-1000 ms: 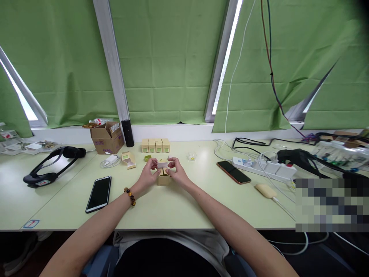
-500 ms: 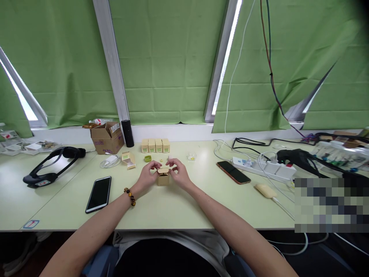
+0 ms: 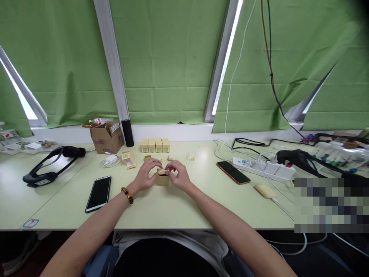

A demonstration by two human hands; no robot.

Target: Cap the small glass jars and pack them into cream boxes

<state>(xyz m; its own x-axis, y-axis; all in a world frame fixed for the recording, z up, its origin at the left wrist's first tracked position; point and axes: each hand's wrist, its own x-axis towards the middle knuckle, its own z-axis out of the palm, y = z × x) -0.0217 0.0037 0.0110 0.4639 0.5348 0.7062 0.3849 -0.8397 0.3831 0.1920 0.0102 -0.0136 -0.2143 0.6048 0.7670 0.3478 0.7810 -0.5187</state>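
Where both hands meet above the table, one small kraft box stands upright, top flap between the hands. Left hand: at the box's left, thumb and fingers curved wide apart. Right hand: at its right, thumb and fingertips narrowly spaced by the flap; pinching or merely touching, cannot tell. Far: four labelled cartons in a row. Left: opened carton; nearer, smartphone.
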